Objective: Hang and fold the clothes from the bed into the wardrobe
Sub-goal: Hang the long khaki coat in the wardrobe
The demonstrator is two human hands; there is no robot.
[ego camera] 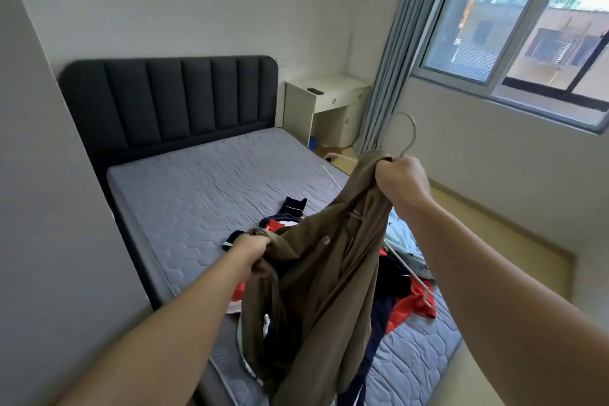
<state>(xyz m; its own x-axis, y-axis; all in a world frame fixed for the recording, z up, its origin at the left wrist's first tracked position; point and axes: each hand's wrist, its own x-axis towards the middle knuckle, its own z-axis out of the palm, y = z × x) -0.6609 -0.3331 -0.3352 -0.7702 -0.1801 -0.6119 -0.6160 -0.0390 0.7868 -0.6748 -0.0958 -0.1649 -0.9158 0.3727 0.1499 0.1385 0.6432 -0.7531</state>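
Held garment: one olive-brown shirt [323, 273] hangs in the air above the near corner of the bed [204, 181]; its lower end is cut off by the frame edge.
Right hand [400, 178]: fingers curled tight round the bunched top of the shirt and the neck of a wire hanger [404, 132].
Left hand [253, 249]: seen from the back, fingers wrapped round a fold at the shirt's side; the fingertips are buried in the cloth.
Hidden: only the held hanger's hook shows above the fist; its shoulders are inside the fabric.
Hangers: two plainly seen, the held one and a second hanger [408, 269] lying across the pile.
Pile on bed: navy pieces [295, 206], red cloth [405, 306] and a light-blue printed item [405, 241], tangled and partly behind the shirt, so the number of garments is not countable.
Hands: two, both bare-armed.
Beyond: dark padded headboard [171, 95], white worktop [329, 99], grey curtain [395, 76].
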